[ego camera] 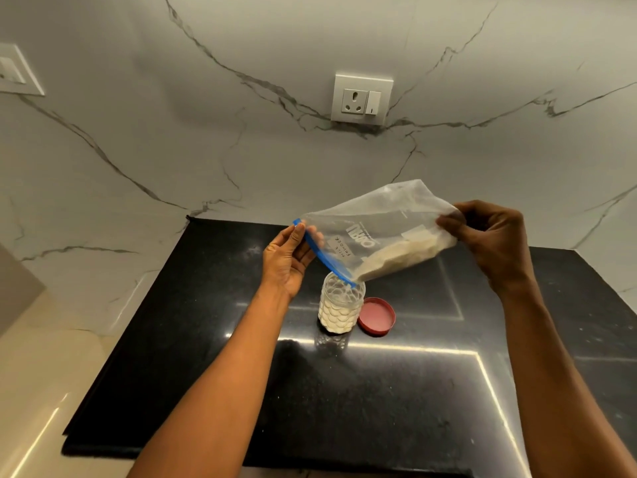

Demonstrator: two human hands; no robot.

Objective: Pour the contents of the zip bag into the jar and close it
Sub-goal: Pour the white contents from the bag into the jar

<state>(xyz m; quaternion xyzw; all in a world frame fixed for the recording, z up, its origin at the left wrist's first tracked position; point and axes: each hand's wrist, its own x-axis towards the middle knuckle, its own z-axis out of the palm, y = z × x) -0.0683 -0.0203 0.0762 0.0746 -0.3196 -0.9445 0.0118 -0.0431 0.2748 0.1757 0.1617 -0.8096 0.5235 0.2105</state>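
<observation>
Partly hidden behind the zip bag (379,232), right hand (489,243) and left hand (289,257) pinch it; label reads "MILK POWDER".

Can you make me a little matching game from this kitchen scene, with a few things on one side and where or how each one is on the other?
Things:
1. zip bag
2. jar
3. red lid
4. wall socket

States:
A. lying on the black counter, right of the jar
B. tilted in the air, held by both hands
C. fixed on the marble wall
D. standing open, partly filled with pale powder

Pairs: 1-B, 2-D, 3-A, 4-C
</observation>
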